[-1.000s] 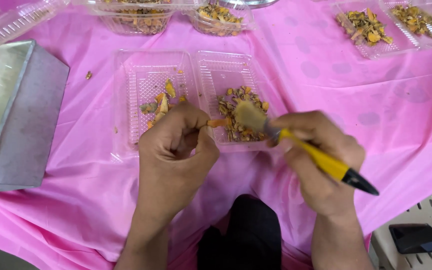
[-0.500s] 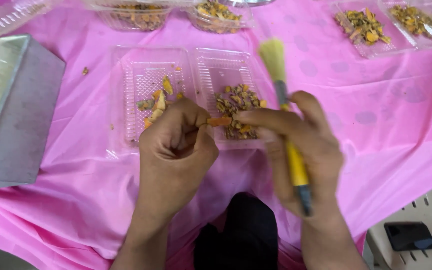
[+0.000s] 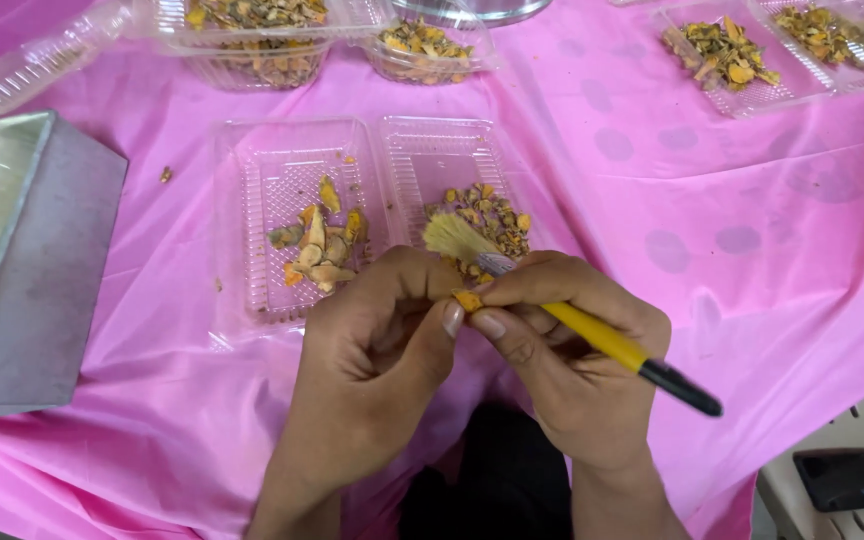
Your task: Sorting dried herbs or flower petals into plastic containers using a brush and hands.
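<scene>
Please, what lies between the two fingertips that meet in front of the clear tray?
In the head view, a small orange piece sits pinched between the left hand and the right hand, which also holds a yellow-handled brush.

Just beyond the left hand [image 3: 372,345] and right hand [image 3: 562,345], an opened tray [image 3: 392,150] is set on the table [image 3: 752,250], with a metal box [image 3: 42,260] placed far left.

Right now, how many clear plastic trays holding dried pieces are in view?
6: a joined pair before the hands, left tray and right tray; two at top centre; two at top right. Others may lie beyond the frame.
</scene>
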